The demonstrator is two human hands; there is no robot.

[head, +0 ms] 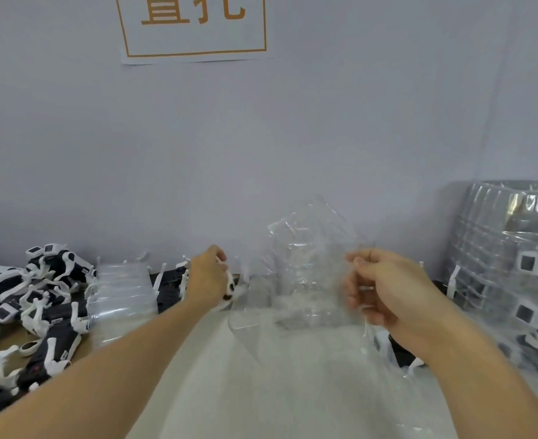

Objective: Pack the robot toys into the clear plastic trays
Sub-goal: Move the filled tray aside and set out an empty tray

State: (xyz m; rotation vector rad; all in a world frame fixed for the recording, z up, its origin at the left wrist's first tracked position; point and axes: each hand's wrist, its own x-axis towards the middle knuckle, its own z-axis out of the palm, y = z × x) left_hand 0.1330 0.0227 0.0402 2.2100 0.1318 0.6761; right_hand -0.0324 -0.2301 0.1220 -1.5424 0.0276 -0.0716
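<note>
Robot toy (229, 288): gripped in the left hand (205, 280), beside the tray.
Clear tray (305, 270): pinched upright by the right hand (384, 289).
Loose toys (36, 299): many unpacked, far left.
Packed trays (511, 267): stacked right; work seems partway.

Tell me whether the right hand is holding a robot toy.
No: the right hand grips a clear plastic tray; the left hand holds the robot toy.

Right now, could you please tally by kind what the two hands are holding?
robot toy: 1, gripped by the left hand
clear plastic tray: 1, held up by the right hand
Total: 2
</note>
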